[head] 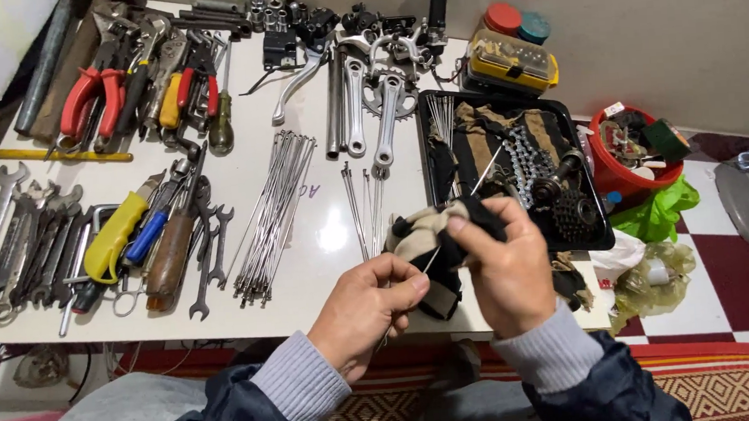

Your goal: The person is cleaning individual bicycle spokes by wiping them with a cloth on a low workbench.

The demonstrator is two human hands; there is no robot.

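My left hand (366, 311) pinches the lower end of a thin metal spoke (485, 171) at the table's near edge. My right hand (504, 268) grips a beige and black rag (432, 233) wrapped around the spoke's middle. The spoke's upper end pokes out past the rag, over a black tray (426, 138). Both hands sit close together, just in front of the tray.
A white table (321, 188) carries wrenches (12, 237), pliers (99, 93), screwdrivers (124, 230), a bundle of spokes (275, 212), crank arms (368, 107). The tray holds a chain (527, 153) and a cassette (574, 211). A red bucket (631, 147) and green bag (660, 210) stand right.
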